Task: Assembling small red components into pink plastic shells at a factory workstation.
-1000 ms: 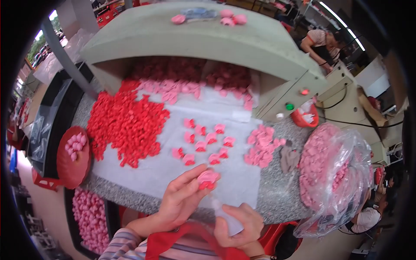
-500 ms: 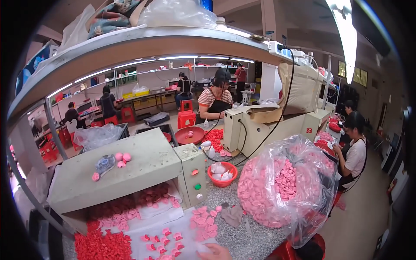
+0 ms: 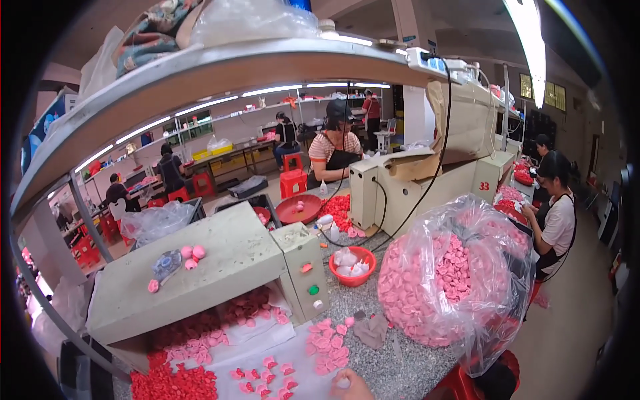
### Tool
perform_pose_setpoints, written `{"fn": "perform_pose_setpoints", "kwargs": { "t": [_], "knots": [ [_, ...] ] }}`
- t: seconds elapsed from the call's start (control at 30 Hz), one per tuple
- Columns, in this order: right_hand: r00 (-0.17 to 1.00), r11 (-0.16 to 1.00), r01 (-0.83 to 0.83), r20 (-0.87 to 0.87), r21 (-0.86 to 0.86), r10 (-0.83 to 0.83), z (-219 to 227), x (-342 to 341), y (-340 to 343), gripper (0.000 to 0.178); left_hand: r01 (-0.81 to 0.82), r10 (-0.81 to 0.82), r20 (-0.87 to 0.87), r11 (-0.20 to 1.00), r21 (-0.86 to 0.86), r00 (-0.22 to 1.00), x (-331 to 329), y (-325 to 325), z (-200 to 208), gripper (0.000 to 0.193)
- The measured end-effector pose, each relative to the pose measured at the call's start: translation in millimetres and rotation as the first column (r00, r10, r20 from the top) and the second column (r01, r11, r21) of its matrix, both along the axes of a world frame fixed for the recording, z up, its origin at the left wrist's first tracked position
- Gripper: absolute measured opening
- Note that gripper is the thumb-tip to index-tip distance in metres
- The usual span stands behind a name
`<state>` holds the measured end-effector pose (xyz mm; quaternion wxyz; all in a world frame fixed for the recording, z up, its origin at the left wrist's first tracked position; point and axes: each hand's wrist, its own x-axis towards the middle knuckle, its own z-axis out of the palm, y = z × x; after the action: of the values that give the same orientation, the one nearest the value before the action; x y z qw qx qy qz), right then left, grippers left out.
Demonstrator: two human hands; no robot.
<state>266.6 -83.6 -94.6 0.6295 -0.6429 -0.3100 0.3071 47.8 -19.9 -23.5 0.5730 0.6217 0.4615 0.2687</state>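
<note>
At the lower edge my right hand (image 3: pixel 352 385) shows only in part. Its thumb and a finger curl together in a pinch, and whatever may be between them I cannot make out. Just beyond it on the granite table lies a patch of pink petal-like pieces (image 3: pixel 327 347). To its left, pink-and-red assembled pieces (image 3: pixel 267 377) rest in loose rows on a white sheet (image 3: pixel 223 363). A heap of small red pieces (image 3: pixel 175 385) lies farther left. My left hand is out of view.
A grey box-shaped machine (image 3: pixel 193 267) with pink pieces in its opening stands ahead on the left. A red bowl (image 3: pixel 352 277) holds white bundles. A large clear bag of pink pieces (image 3: pixel 417 293) fills the right, near a grey cloth (image 3: pixel 371 331). Co-workers sit beyond.
The view has shifted, so the table and its things appear farther right. My right hand has changed from fingers stretched toward the sheet to a curled pinch.
</note>
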Motion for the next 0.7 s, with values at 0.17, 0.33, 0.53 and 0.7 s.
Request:
{"fn": "perform_pose_setpoints", "kwargs": {
  "t": [0.17,0.33,0.53,0.7],
  "knots": [
    [0.986,0.991,-0.023,0.165,0.134,0.001,106.4,47.7,12.2,0.025,0.007,-0.004,-0.084,0.999,0.042,0.996,2.1,-4.6,32.1,0.033],
    [0.957,0.856,0.157,0.137,0.492,-0.255,252.2,147.8,95.5,0.036,-0.06,0.078,-0.236,0.995,0.08,0.969,0.2,-8.9,32.6,0.032],
    [0.936,0.887,0.243,0.145,0.393,-0.32,261.5,238.3,155.0,0.03,0.144,0.706,0.612,0.605,-0.783,0.356,8.0,-11.4,58.0,0.04],
    [0.997,0.988,-0.013,0.075,0.153,0.001,144.1,138.8,90.3,0.018,0.124,0.653,0.649,0.661,-0.74,0.39,3.4,-12.2,51.3,0.043]
  ]
}}
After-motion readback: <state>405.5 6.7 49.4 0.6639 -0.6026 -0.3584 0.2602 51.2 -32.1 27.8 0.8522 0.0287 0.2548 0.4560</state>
